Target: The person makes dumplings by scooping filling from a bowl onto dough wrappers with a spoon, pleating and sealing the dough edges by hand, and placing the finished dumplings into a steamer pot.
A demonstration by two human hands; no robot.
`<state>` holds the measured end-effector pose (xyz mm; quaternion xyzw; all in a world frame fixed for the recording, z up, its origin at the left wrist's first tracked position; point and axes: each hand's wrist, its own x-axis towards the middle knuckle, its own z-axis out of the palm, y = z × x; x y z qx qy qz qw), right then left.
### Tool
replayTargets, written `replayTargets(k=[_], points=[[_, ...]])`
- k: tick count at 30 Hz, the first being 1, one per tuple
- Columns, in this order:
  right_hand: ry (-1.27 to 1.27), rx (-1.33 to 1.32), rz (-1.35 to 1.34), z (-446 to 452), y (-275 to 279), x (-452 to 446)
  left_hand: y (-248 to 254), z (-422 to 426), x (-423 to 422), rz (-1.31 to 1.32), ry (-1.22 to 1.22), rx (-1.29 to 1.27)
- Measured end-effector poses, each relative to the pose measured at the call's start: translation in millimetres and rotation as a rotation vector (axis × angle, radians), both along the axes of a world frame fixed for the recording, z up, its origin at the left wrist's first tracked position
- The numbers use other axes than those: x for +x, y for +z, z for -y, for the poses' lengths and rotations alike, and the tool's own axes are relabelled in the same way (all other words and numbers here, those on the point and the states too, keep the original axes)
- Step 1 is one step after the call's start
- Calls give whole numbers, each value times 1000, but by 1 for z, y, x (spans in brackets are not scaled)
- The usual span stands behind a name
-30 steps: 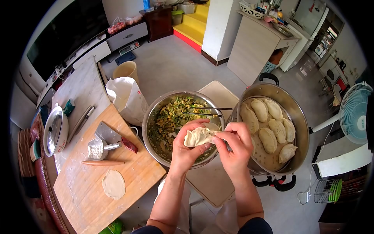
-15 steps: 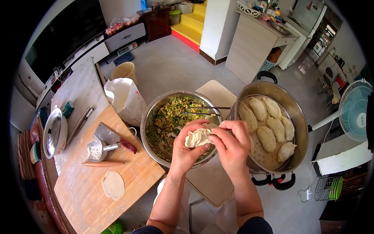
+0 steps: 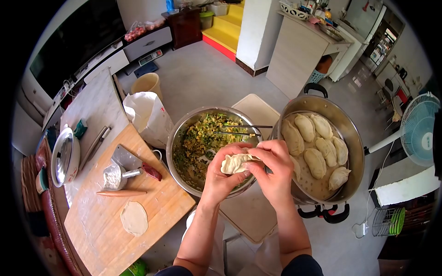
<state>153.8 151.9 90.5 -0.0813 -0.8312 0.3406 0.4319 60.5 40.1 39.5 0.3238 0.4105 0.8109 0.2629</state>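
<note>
A pale dumpling (image 3: 235, 163) with pleats along its edge lies in my left hand (image 3: 220, 177), whose fingers curl round it. My right hand (image 3: 275, 172) pinches the dumpling's right end between thumb and fingers. Both hands are over the near right rim of a steel bowl (image 3: 177, 177) of chopped green and yellow filling (image 3: 198, 138). A pair of chopsticks (image 3: 246, 126) lies across the bowl's right side. To the right, several shaped dumplings (image 3: 314, 163) sit in a deep steel steamer pot (image 3: 352, 156). The dumpling's underside is hidden by my left hand.
On the wooden board (image 3: 170, 202) at left are a round dough wrapper (image 3: 134, 218), a rolling pin (image 3: 122, 193), a cleaver (image 3: 125, 157) and a metal cup of flour (image 3: 113, 177). A white sack (image 3: 147, 119) stands behind the board. A fan (image 3: 418, 131) is at far right.
My right fingers have shifted slightly along the dumpling's edge, and the dumpling has moved a little to the right. Both hands keep hold of it.
</note>
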Motion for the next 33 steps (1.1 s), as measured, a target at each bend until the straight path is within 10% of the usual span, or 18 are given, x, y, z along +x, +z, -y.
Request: replayTargets(k=[33], points=[[45, -63, 10, -7, 4, 7, 5, 0, 0, 136, -26, 62]])
